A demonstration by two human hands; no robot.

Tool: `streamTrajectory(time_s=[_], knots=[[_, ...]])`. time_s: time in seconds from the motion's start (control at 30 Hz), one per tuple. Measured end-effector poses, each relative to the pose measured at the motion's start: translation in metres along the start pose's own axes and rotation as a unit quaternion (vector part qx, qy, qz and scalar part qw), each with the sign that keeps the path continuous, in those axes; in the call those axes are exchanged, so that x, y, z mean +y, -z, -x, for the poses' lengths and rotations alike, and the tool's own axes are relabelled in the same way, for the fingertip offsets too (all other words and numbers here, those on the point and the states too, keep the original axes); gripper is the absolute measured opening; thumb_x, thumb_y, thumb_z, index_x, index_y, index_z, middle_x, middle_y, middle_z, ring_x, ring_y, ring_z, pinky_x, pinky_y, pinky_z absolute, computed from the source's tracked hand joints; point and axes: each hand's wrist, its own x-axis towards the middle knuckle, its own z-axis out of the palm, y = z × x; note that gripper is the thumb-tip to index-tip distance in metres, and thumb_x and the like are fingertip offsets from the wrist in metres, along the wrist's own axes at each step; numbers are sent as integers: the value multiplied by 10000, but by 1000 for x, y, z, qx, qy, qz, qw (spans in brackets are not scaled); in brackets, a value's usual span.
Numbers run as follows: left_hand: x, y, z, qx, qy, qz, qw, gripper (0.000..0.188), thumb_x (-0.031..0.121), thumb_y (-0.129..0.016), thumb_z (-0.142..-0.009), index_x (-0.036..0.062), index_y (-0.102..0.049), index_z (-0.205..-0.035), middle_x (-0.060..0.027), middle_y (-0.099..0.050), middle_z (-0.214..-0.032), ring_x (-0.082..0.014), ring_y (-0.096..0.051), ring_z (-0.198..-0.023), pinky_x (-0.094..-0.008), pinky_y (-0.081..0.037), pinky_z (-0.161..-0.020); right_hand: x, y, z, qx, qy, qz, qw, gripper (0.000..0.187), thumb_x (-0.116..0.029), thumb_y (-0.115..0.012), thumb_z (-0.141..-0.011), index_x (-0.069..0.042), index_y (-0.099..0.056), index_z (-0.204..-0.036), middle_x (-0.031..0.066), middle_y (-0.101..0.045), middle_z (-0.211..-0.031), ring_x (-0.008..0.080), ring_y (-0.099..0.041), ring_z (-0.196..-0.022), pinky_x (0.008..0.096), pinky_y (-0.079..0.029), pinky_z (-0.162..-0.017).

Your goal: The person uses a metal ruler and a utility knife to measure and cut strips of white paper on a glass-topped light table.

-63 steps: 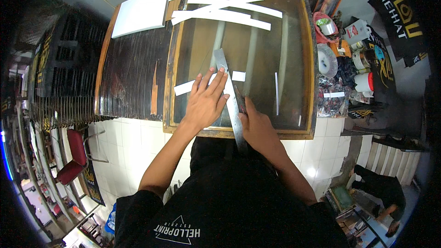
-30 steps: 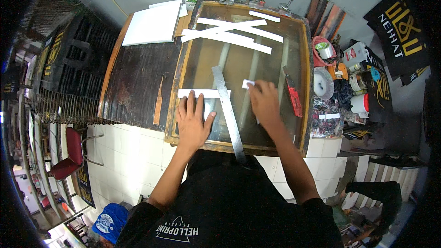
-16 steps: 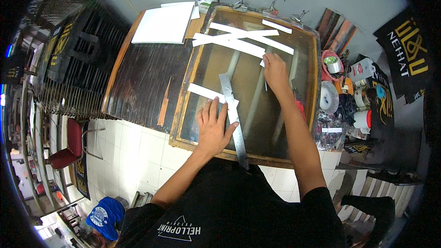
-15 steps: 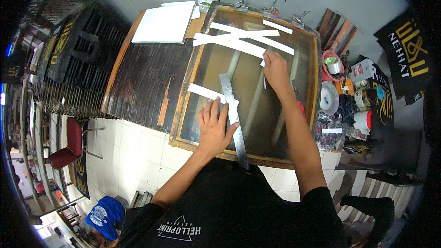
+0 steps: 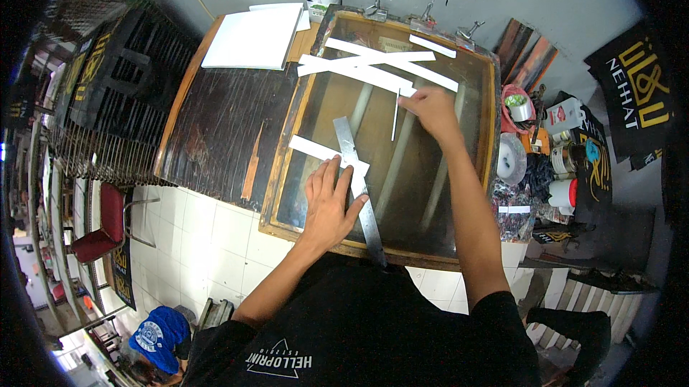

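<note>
My left hand (image 5: 326,204) lies flat with fingers spread. Its fingertips rest at a white paper strip (image 5: 310,146), and its thumb touches a metal ruler (image 5: 368,218) lying slantwise across that strip. Over the glass tabletop (image 5: 337,100) my right hand (image 5: 429,113) is closed in a pinch, a thin white paper sliver (image 5: 396,116) hanging from its fingertips. Close to those fingers is the end of one of several longer white strips (image 5: 369,75), which lie crossed at the far side. A separate short strip (image 5: 432,45) lies near the far right corner.
A stack of white sheets (image 5: 252,37) lies on the dark table (image 5: 222,121) at left. Metal clamps (image 5: 376,1) line the glass's far edge. Tins, a white tub (image 5: 563,192) and a tape roll (image 5: 511,157) crowd the right. A person in blue (image 5: 159,340) is at lower left.
My right hand has shifted slightly left and down, and the sliver in its fingers has swung left into clearer view. My left hand stays at the ruler and strip.
</note>
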Motion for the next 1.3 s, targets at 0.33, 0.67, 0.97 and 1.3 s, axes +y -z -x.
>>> streamTrajectory(time_s=[0.33, 0.67, 0.97, 1.3], knots=[[-5, -4, -1, -13, -4, -39, 999, 600, 317, -695, -916, 11, -505, -1396, -215, -371, -1563, -395, -322, -1457, -581, -206, -1180, -10, -41, 6, 109, 124, 225, 960, 217, -172, -624, -896, 8, -711, -982, 209, -683, -1003, 376, -690, -952, 506, -571, -815], [-18, 7, -5, -16, -16, -37, 999, 540, 312, -663, -946, 18, -532, -1380, -181, -454, -1519, -362, -380, -1444, -561, -215, -1192, -14, -41, 58, 119, 135, 149, 972, 183, -156, -655, -882, -25, -701, -1000, 177, -656, -1034, 388, -651, -959, 467, -527, -836], [-37, 14, -11, 26, -9, 16, 999, 522, 274, -631, -961, -27, -525, -1374, -255, -450, -1486, -426, -390, -1389, -543, -250, -1166, -26, -36, 133, -21, 89, 24, 996, 252, -271, -707, -892, -39, -695, -990, 167, -641, -990, 351, -648, -936, 451, -520, -796], [-44, 0, -29, 36, 14, -105, 994, 641, 392, -635, -945, -50, -509, -1394, -243, -367, -1572, -390, -282, -1487, -545, -171, -1210, 10, -52, 263, 98, -30, 76, 992, 325, -287, -790, -840, -40, -660, -1006, 145, -639, -980, 323, -666, -875, 437, -523, -763]])
